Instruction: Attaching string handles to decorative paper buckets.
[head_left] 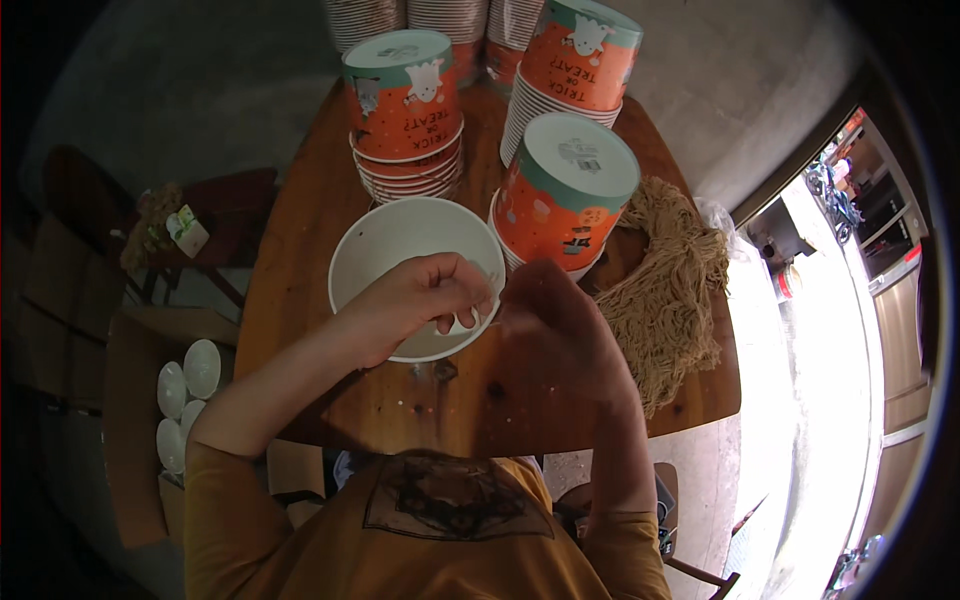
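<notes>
A white paper bucket stands upright on the wooden table in front of me, its opening facing up. A small dark spot, perhaps a hole, shows on its inner wall. My left hand reaches over the opening. Its fingers are curled and closed at the right side of the rim; what they pinch is too small to make out. Close by, just outside that same side, my right hand is dark and smeared by motion, so its fingers cannot be read.
Upside-down stacks of orange and green printed buckets rise behind, with another stack at right. Tan cords lie heaped on the table's right side. A cardboard box at lower left holds several white bowl-shaped pieces.
</notes>
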